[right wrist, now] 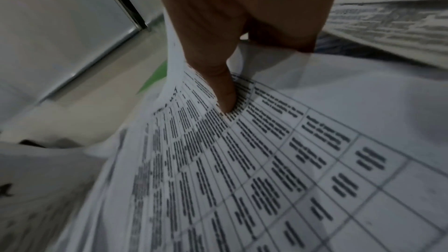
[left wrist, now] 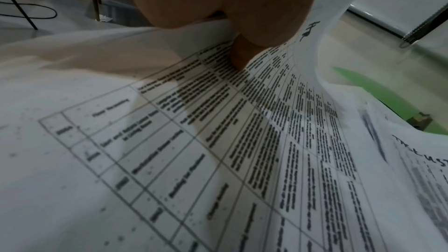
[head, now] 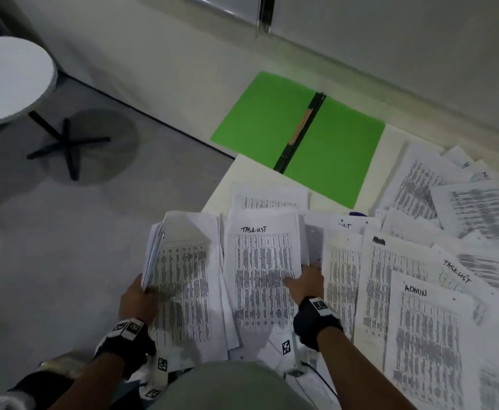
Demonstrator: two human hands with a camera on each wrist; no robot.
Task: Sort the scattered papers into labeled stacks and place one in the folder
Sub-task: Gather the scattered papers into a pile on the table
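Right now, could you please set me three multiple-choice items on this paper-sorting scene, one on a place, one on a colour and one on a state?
1. Where does the folder lie?
A. beyond the scattered papers, toward the wall
B. under the round table
C. in the left hand

2. What colour is the folder?
A. red
B. green
C. blue

3. What state is the folder in?
A. shut
B. standing upright
C. open flat, nothing in it

Answers:
1. A: in the head view it lies past the TASKLIST sheet, by the wall.
2. B: both its leaves are bright green.
3. C: both leaves lie spread, spine showing, with no papers in it, while the left hand grips a stack and the right hand pinches the TASKLIST sheet.
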